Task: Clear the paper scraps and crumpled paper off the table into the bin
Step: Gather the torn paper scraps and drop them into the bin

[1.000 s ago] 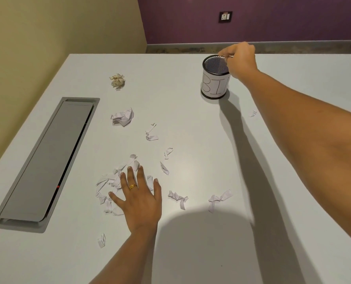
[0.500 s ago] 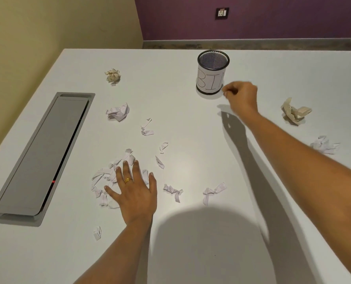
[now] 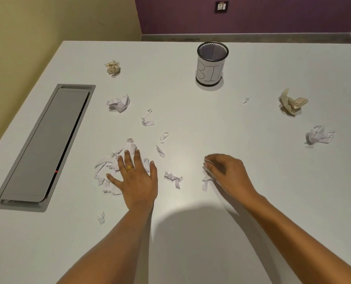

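A mesh bin (image 3: 210, 73) with a paper label stands at the far middle of the white table (image 3: 191, 124). My left hand (image 3: 135, 179) lies flat, fingers spread, on a pile of white paper scraps (image 3: 107, 167). My right hand (image 3: 226, 171) hovers low with loosely curled fingers over the upper end of a twisted scrap (image 3: 205, 184); I see nothing gripped in it. Another twisted scrap (image 3: 173, 178) lies between the hands. Crumpled balls lie around: beige (image 3: 113, 67), white (image 3: 119, 103), beige (image 3: 292, 102), white (image 3: 319, 135).
Loose scraps are scattered at mid-table (image 3: 148, 120), (image 3: 160, 150), near the bin (image 3: 245, 100) and near the front left (image 3: 101, 217). A grey recessed cable hatch (image 3: 43, 144) runs along the table's left side. Yellow and purple walls stand beyond the far edge.
My right hand has come back from the bin's rim to the near table, down over the twisted scrap. My left hand has stayed on the scrap pile.
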